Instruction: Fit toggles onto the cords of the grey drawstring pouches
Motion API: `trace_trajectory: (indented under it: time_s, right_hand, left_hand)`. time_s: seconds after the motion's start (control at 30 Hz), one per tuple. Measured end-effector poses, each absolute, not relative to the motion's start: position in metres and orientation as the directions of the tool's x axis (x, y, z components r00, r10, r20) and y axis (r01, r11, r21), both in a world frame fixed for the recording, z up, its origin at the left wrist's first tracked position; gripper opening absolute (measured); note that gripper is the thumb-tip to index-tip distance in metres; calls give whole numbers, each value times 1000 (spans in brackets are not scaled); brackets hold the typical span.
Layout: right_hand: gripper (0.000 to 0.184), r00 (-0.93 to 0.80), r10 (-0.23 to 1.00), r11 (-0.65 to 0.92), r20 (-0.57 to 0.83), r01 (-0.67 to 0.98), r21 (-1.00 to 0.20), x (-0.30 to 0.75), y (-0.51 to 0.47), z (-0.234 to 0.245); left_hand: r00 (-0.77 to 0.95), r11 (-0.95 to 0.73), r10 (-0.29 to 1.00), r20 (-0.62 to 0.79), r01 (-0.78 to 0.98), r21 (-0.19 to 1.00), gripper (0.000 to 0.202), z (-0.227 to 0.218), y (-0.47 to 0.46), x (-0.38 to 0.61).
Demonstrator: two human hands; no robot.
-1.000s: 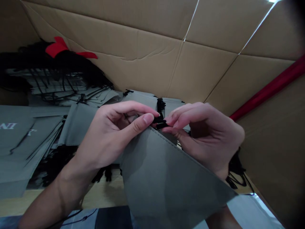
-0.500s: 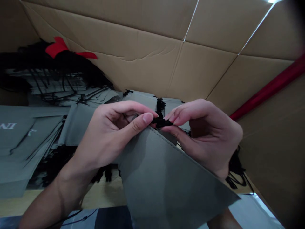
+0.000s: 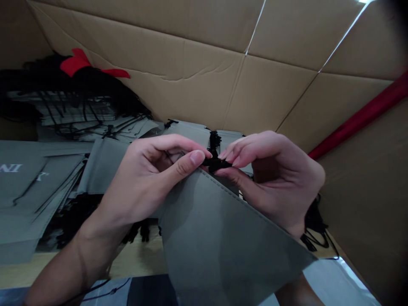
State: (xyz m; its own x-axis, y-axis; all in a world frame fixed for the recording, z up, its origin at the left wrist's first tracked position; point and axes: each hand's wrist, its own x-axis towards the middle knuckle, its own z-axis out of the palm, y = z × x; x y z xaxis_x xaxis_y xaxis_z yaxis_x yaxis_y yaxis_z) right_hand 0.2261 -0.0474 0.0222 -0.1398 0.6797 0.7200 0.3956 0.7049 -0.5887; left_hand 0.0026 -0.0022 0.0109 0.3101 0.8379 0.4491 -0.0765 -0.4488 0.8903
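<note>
A grey fabric pouch [image 3: 229,238] with a stitched edge hangs at a tilt below my two hands. At its upper corner is a bunched black cord [image 3: 217,165]. My left hand [image 3: 149,178] is closed, thumb and forefinger pinching the left end of the cord beside the pouch's corner. Thumb and fingertips of my right hand [image 3: 274,178] press together on the cord's right end. The fingertips of both hands nearly meet. How the cord runs inside the pinch is hidden.
Grey printed pouches [image 3: 22,182] lie stacked at the left, and a heap of black cords [image 3: 95,85] with a red strip [image 3: 76,63] sits behind them. Cardboard walls [image 3: 197,63] enclose the back and right. A dark red bar [image 3: 357,117] slants along the right.
Both hands keep their pinch on the black cord. The right fingers have shifted very slightly, and the pouch's lower right corner has swung a little to the left.
</note>
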Motion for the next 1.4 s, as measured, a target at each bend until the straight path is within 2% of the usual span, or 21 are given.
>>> trace_trajectory:
  time_s: [0.1,0.3,0.37,0.53,0.73,0.9,1.03,1.2,1.3,1.4]
  right_hand:
    - [35,-124,595,777,794,343,-528,226,-46,21]
    - [33,-179,596,783,783,347,-516,226,-47,19]
    - [34,-198,595,777,779,388,-496,224,-49,18]
    - [24,-180,543,767,820,505,-397,218,-46,13]
    - [20,-162,550,741,819,547,-389,216,-43,10]
    - [23,-147,539,748,829,536,-392,214,-44,9]
    - [23,-118,557,733,822,535,-420,215,-45,9]
    - [22,-118,578,731,807,516,-448,217,-46,11]
    - [22,-143,578,731,803,527,-433,217,-47,12]
    - [22,-153,598,694,787,589,-414,217,-48,13]
  left_hand:
    - [319,-435,836,447,-111,894,20,10,-1,2]
    - [338,-440,822,458,-134,888,16,12,0,2]
    - [334,-442,818,468,-155,884,18,12,-2,3]
    - [300,-464,820,488,-150,873,23,10,-6,8]
    - [286,-505,797,532,-167,847,22,8,-3,14]
    - [250,-605,755,606,-90,791,12,5,-2,11]
    - [291,-660,717,633,-8,751,6,4,-3,5]
    - [344,-806,572,744,72,587,14,0,2,-2]
    - [351,-886,462,815,144,440,17,-6,8,0]
    - [349,-956,287,892,159,246,20,-13,16,6]
